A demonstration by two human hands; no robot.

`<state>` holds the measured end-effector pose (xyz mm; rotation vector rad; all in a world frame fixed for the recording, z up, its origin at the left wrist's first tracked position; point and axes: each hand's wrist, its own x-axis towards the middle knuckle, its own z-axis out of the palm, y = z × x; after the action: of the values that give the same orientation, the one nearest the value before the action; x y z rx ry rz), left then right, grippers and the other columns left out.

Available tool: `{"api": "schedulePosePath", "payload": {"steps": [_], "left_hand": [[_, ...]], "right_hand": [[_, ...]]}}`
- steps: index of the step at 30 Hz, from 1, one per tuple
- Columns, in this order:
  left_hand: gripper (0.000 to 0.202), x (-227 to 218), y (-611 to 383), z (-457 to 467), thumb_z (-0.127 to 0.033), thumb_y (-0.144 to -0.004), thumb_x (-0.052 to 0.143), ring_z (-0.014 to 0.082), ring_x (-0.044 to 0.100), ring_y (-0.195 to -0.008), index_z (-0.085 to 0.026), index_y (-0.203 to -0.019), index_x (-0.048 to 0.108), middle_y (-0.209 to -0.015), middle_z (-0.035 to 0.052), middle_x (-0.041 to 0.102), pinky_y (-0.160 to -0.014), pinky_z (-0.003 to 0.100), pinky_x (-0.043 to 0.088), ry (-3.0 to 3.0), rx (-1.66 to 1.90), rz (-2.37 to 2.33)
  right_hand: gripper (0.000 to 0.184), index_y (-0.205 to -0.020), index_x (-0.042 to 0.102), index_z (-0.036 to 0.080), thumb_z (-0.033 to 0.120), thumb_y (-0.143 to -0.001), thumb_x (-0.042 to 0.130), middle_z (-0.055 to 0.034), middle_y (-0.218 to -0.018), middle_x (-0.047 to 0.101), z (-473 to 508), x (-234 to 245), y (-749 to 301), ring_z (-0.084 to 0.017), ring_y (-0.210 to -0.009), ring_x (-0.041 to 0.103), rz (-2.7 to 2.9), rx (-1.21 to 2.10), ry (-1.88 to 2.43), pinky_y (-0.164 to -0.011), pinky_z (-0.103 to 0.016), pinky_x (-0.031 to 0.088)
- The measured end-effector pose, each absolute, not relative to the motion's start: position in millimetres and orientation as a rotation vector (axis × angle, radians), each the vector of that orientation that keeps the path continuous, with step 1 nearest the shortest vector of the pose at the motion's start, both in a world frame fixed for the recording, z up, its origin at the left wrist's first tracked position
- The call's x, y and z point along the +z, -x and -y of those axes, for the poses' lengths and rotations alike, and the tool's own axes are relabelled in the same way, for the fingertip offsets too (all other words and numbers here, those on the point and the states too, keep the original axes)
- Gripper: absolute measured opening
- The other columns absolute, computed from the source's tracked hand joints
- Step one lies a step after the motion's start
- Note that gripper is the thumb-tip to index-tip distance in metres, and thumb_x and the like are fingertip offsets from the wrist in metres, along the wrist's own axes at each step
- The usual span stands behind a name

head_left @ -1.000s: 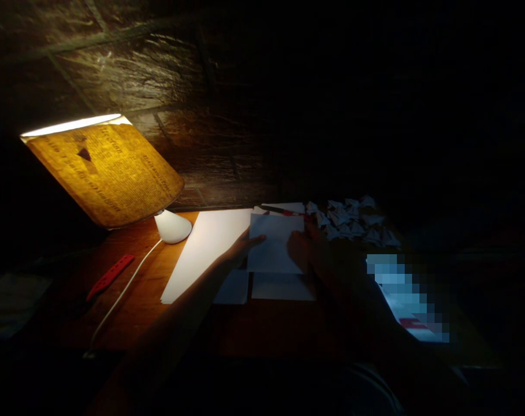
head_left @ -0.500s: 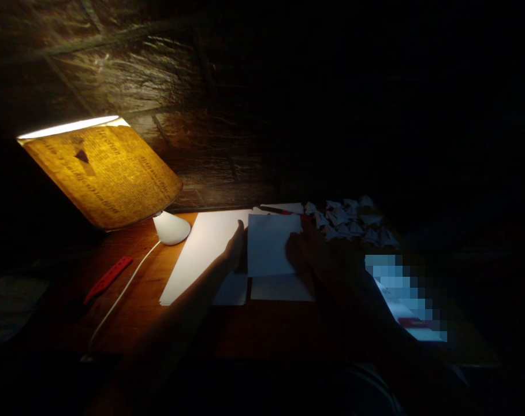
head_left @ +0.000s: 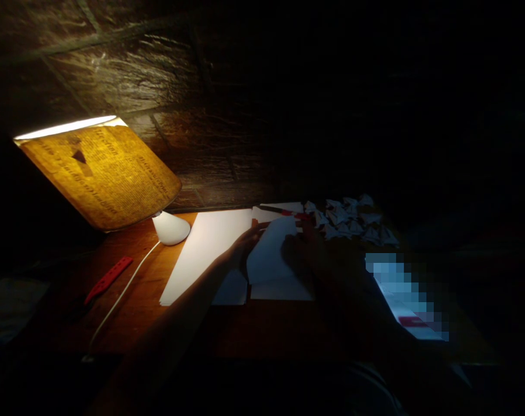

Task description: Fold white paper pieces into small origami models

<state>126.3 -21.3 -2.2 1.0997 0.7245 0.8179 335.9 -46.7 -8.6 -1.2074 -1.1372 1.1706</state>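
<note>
A small white sheet of paper [head_left: 271, 254] lies on the wooden table [head_left: 145, 289], its upper left corner folded or lifted. My left hand [head_left: 245, 245] pinches that corner at the sheet's left edge. My right hand [head_left: 308, 254] is a dark shape pressing on the sheet's right side; its fingers are too dark to read. Beneath lie more white sheets [head_left: 205, 248] and two smaller pieces [head_left: 283, 289] toward me.
A lit lamp with a printed yellow shade [head_left: 101, 173] and white base [head_left: 171, 228] stands at the left, its cord running toward me. A red strip [head_left: 108, 278] lies left. Several folded white paper pieces [head_left: 353, 222] are heaped at the back right. A glowing screen [head_left: 405, 300] sits right.
My left hand went from lying edge-on beside the sheet to gripping its upper left corner, and the sheet's top left edge now slants. My right hand shifted slightly left.
</note>
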Motion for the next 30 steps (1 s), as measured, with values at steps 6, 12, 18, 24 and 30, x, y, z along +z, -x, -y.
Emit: {"api": "schedulePosePath", "payload": {"steps": [6, 12, 18, 24, 30], "left_hand": [[0.08, -1, -124, 22, -0.036, -0.068, 0.088, 0.0322, 0.066, -0.117, -0.022, -0.141, 0.059, -0.136, 0.0152, 0.066, -0.091, 0.035, 0.053, -1.328, 0.75, -0.661], [0.076, -5, -123, 19, -0.032, -0.065, 0.091, 0.0318, 0.066, -0.114, -0.016, -0.133, 0.063, -0.131, 0.0174, 0.067, -0.09, 0.034, 0.053, -1.355, 0.741, -0.668], [0.073, -10, -122, 15, -0.032, -0.06, 0.094, 0.0289, 0.07, -0.099, -0.01, -0.123, 0.065, -0.113, 0.0142, 0.073, -0.081, 0.033, 0.055, -1.391, 0.722, -0.782], [0.062, -11, -123, 18, -0.036, -0.068, 0.089, 0.031, 0.07, -0.102, -0.011, -0.121, 0.068, -0.111, 0.0139, 0.074, -0.085, 0.035, 0.055, -1.315, 0.757, -0.762], [0.059, -10, -125, 20, -0.036, -0.071, 0.088, 0.0277, 0.071, -0.094, -0.011, -0.12, 0.069, -0.103, 0.0124, 0.075, -0.082, 0.033, 0.054, -1.279, 0.777, -0.768]], "right_hand": [[0.029, -0.096, 0.062, 0.027, 0.027, -0.069, 0.072, -0.0016, -0.074, 0.072, 48, -5, -334, -0.023, -0.066, 0.069, 1.079, 1.151, 1.282, -0.057, -0.032, 0.052], [0.028, -0.092, 0.066, 0.025, 0.04, -0.07, 0.074, -0.0049, -0.081, 0.073, 48, -7, -331, -0.025, -0.08, 0.07, 1.075, 1.183, 1.123, -0.063, -0.033, 0.054], [0.036, -0.084, 0.067, 0.022, 0.052, -0.067, 0.077, -0.0059, -0.082, 0.073, 44, -10, -330, -0.023, -0.078, 0.067, 1.137, 1.234, 1.088, -0.066, -0.033, 0.052], [0.034, -0.074, 0.066, 0.02, 0.051, -0.07, 0.079, -0.0053, -0.077, 0.071, 53, 4, -332, -0.021, -0.072, 0.064, 1.367, 1.204, 1.182, -0.061, -0.031, 0.049], [0.036, -0.085, 0.074, 0.018, 0.043, -0.064, 0.088, -0.0087, -0.086, 0.076, 58, 9, -335, -0.024, -0.075, 0.068, 1.364, 1.263, 1.25, -0.063, -0.034, 0.053]]}}
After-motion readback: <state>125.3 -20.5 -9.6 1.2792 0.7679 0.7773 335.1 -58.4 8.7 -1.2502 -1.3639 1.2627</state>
